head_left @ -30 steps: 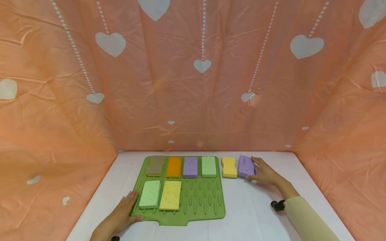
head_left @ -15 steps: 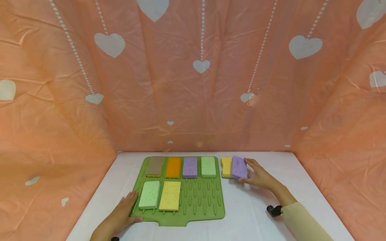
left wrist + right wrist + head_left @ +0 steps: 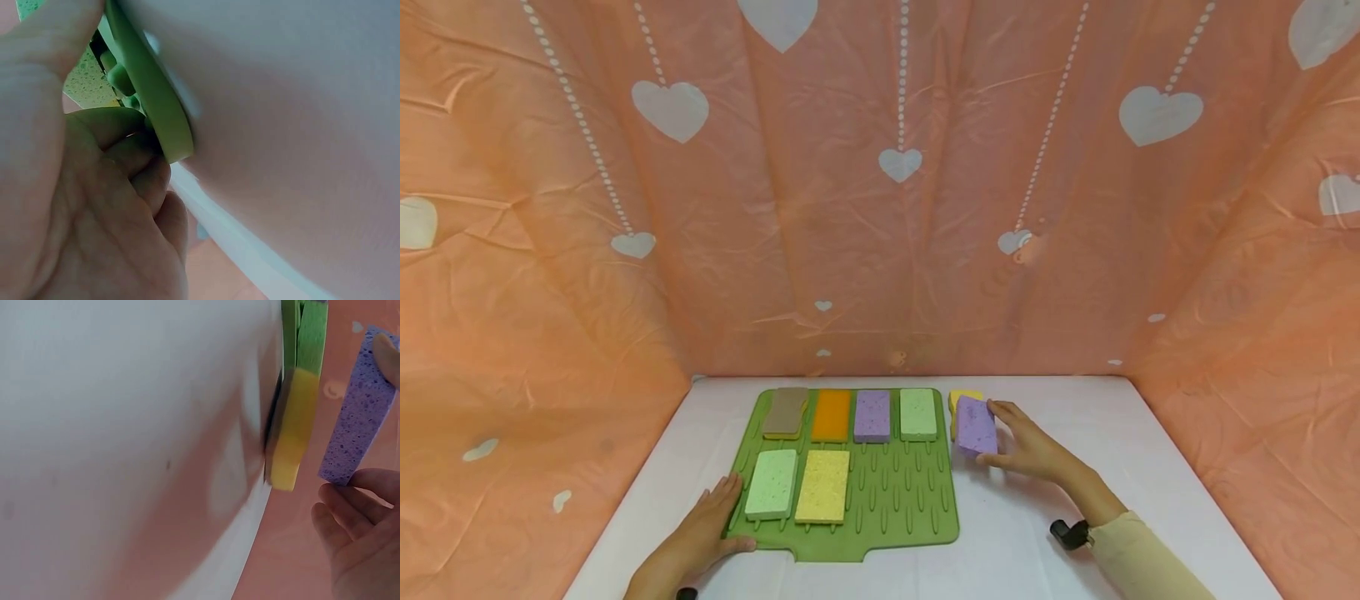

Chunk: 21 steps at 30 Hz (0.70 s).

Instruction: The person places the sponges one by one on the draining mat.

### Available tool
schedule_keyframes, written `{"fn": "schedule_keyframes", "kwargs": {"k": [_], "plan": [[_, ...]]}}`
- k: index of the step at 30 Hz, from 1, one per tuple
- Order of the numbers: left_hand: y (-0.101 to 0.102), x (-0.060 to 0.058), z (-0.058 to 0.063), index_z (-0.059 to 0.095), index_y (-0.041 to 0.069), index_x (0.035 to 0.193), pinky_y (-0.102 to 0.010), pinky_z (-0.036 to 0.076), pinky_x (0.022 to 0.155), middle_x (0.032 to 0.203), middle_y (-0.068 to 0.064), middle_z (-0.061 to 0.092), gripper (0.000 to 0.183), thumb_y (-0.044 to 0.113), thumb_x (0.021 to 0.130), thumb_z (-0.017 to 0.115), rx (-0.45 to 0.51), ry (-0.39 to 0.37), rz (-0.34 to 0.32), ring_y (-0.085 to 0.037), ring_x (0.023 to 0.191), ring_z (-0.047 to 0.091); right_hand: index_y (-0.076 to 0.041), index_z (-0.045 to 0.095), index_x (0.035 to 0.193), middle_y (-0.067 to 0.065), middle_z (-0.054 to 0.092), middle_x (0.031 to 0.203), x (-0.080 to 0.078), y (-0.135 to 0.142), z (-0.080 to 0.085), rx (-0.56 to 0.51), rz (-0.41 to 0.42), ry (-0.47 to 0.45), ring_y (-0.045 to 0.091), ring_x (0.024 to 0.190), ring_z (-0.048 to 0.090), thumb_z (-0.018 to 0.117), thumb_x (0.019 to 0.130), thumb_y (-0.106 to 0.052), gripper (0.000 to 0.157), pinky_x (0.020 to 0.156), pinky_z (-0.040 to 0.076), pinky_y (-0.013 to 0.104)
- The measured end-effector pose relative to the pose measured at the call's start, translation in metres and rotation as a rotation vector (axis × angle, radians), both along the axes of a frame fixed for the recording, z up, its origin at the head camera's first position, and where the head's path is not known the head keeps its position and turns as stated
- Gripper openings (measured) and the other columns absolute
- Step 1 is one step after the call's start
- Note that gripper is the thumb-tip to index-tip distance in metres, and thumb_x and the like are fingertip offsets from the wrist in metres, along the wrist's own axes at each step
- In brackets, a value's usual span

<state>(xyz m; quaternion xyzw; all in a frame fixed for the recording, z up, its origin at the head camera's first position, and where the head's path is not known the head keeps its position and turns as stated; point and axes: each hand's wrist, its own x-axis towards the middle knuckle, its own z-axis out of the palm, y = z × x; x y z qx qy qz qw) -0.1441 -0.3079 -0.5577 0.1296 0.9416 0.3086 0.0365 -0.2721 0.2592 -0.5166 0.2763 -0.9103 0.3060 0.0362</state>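
My right hand [image 3: 1028, 446] pinches a purple sponge [image 3: 976, 425] by its opposite ends, thumb at the near end. The right wrist view shows this sponge [image 3: 359, 409] raised clear of the table, apart from a yellow sponge with a dark underside [image 3: 294, 428]. In the head view it covers most of that yellow sponge [image 3: 964, 395], beside the green ridged mat [image 3: 902, 500]. My left hand [image 3: 703, 525] rests at the mat's near left corner, fingers along the left edge and thumb at the front edge. In the left wrist view its fingers touch the mat's rim [image 3: 164, 119].
Along the mat's back row lie a grey-topped sponge [image 3: 786, 412], an orange one [image 3: 831, 415], a purple one [image 3: 872, 416] and a pale green one [image 3: 918, 414]. In front lie another pale green sponge [image 3: 772, 485] and a yellow one [image 3: 823, 487]. A heart-patterned curtain [image 3: 902, 250] encloses the white table [image 3: 1022, 533].
My right hand has lifted the purple sponge from right of the yellow sponge and carried it left, over that sponge and slightly nearer. My left hand has stayed put.
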Motion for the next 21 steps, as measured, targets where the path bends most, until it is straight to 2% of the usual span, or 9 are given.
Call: {"fn": "schedule_keyframes", "kwargs": {"k": [3, 5, 6, 9, 11, 12, 17, 19, 21], "plan": [[0.0, -0.001, 0.002, 0.03, -0.021, 0.157, -0.011, -0.015, 0.12, 0.166, -0.042, 0.024, 0.121, 0.053, 0.08, 0.087, -0.013, -0.018, 0.01, -0.062, 0.154, 0.018, 0.013, 0.04, 0.158, 0.033, 0.045, 0.158, 0.002, -0.007, -0.002, -0.002, 0.016, 0.002, 0.054, 0.146, 0.045, 0.094, 0.084, -0.041, 0.107, 0.118, 0.039, 0.069], [0.0, -0.001, 0.003, 0.029, -0.021, 0.157, -0.01, -0.013, 0.121, 0.166, -0.041, 0.024, 0.121, 0.05, 0.079, 0.089, -0.025, -0.024, 0.011, -0.062, 0.154, 0.018, 0.014, 0.039, 0.158, 0.034, 0.044, 0.159, 0.004, -0.011, -0.002, 0.006, 0.022, -0.007, 0.054, 0.146, 0.044, 0.093, 0.084, -0.042, 0.107, 0.119, 0.038, 0.068], [0.0, -0.002, 0.002, 0.03, -0.02, 0.157, -0.003, -0.014, 0.114, 0.167, -0.04, 0.024, 0.121, 0.049, 0.079, 0.09, -0.03, -0.027, 0.018, -0.061, 0.154, 0.018, 0.013, 0.039, 0.158, 0.034, 0.043, 0.159, 0.005, -0.014, -0.001, 0.005, 0.024, -0.017, 0.054, 0.147, 0.044, 0.093, 0.084, -0.042, 0.107, 0.12, 0.038, 0.068], [0.0, -0.002, 0.0, 0.03, -0.021, 0.157, -0.003, -0.014, 0.115, 0.166, -0.041, 0.026, 0.12, 0.049, 0.08, 0.089, -0.033, -0.006, 0.015, -0.062, 0.153, 0.02, 0.013, 0.038, 0.159, 0.035, 0.041, 0.16, 0.009, -0.021, -0.001, 0.0, 0.034, -0.04, 0.056, 0.148, 0.042, 0.093, 0.085, -0.041, 0.108, 0.12, 0.036, 0.069], [0.0, -0.001, -0.001, 0.03, -0.021, 0.157, -0.008, -0.014, 0.119, 0.165, -0.042, 0.025, 0.12, 0.051, 0.08, 0.088, -0.022, 0.003, 0.008, -0.062, 0.153, 0.02, 0.013, 0.037, 0.16, 0.035, 0.039, 0.161, 0.011, -0.025, -0.001, 0.001, 0.033, -0.054, 0.056, 0.148, 0.04, 0.093, 0.085, -0.043, 0.108, 0.12, 0.036, 0.07], [-0.001, -0.001, -0.002, 0.03, -0.021, 0.157, -0.001, -0.017, 0.11, 0.165, -0.042, 0.025, 0.121, 0.053, 0.081, 0.087, -0.016, 0.011, 0.009, -0.062, 0.152, 0.02, 0.013, 0.037, 0.16, 0.035, 0.039, 0.162, 0.012, -0.027, -0.001, 0.003, 0.035, -0.056, 0.056, 0.148, 0.04, 0.093, 0.085, -0.043, 0.109, 0.12, 0.036, 0.07], [0.002, 0.002, 0.004, 0.027, -0.022, 0.157, -0.014, -0.017, 0.12, 0.165, -0.045, 0.022, 0.121, 0.052, 0.081, 0.086, -0.002, -0.003, 0.001, -0.064, 0.151, 0.018, 0.014, 0.038, 0.158, 0.034, 0.041, 0.161, 0.016, -0.038, -0.005, 0.009, 0.048, -0.043, 0.054, 0.149, 0.041, 0.093, 0.084, -0.045, 0.109, 0.121, 0.036, 0.067], [0.005, 0.002, 0.009, 0.027, -0.022, 0.157, -0.033, -0.012, 0.129, 0.166, -0.044, 0.021, 0.12, 0.047, 0.081, 0.088, -0.009, -0.03, 0.01, -0.063, 0.153, 0.016, 0.015, 0.039, 0.158, 0.032, 0.043, 0.16, 0.017, -0.042, -0.006, 0.008, 0.057, -0.035, 0.052, 0.149, 0.042, 0.093, 0.084, -0.044, 0.109, 0.121, 0.037, 0.066], [0.007, 0.003, 0.014, 0.026, -0.022, 0.158, -0.047, -0.005, 0.131, 0.167, -0.041, 0.02, 0.118, 0.043, 0.081, 0.09, -0.018, -0.064, 0.025, -0.06, 0.156, 0.015, 0.015, 0.039, 0.158, 0.031, 0.044, 0.16, 0.018, -0.046, -0.008, 0.011, 0.062, -0.029, 0.051, 0.148, 0.044, 0.093, 0.084, -0.044, 0.109, 0.121, 0.037, 0.065]]}}
